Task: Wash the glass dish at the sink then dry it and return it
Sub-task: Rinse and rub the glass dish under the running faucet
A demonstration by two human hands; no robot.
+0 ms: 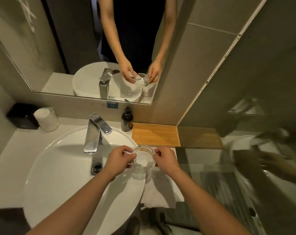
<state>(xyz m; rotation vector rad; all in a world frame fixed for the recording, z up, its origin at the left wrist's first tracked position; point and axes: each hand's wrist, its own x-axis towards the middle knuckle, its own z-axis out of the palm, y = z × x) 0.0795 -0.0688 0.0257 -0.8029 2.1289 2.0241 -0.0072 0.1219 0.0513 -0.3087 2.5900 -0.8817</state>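
Note:
A small round clear glass dish (143, 158) hangs over the right rim of the white round sink (59, 167). My left hand (118, 161) pinches its left edge and my right hand (166, 160) pinches its right edge. Both hands grip the dish, which is held level with its opening up. A white towel (162, 190) lies on the counter just below the dish, draped over the sink's right edge. The chrome faucet (94, 133) stands behind and left of the dish; no water stream is visible.
A wooden tray (156, 134) sits on the counter behind the dish. A dark soap pump bottle (127, 120) stands left of the tray. At the back left are a black box (22, 116) and a cup with a rolled cloth (46, 118). A mirror (93, 48) faces me; a glass panel (245, 150) stands to the right.

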